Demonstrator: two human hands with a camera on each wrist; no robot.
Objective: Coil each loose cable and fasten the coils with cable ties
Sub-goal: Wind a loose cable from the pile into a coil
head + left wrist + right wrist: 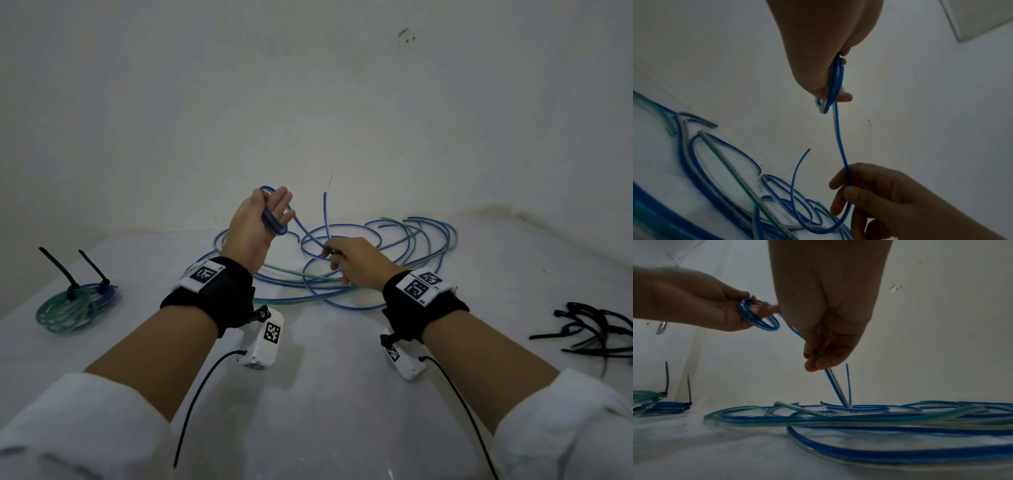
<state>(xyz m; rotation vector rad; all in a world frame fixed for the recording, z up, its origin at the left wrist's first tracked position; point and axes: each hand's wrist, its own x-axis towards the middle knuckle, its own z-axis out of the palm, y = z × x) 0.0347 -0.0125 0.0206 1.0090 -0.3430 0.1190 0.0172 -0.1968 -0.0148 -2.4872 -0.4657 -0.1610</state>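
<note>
My left hand [263, 219] is raised above the table and grips a small blue coil [274, 221] of several loops, wound round its fingers; the same coil [758, 318] shows in the right wrist view. From the coil a blue cable [840, 142] runs down to my right hand [346, 260], which pinches it between thumb and fingers just above the table. Below lies a tangle of loose blue and green cables [376, 253]. One free blue end [325, 212] sticks upward.
At the left lie two finished coils [73, 306], green and blue, each with a black cable tie standing up. A pile of black cable ties [596, 332] sits at the right edge. A white wall stands close behind the white table [325, 394].
</note>
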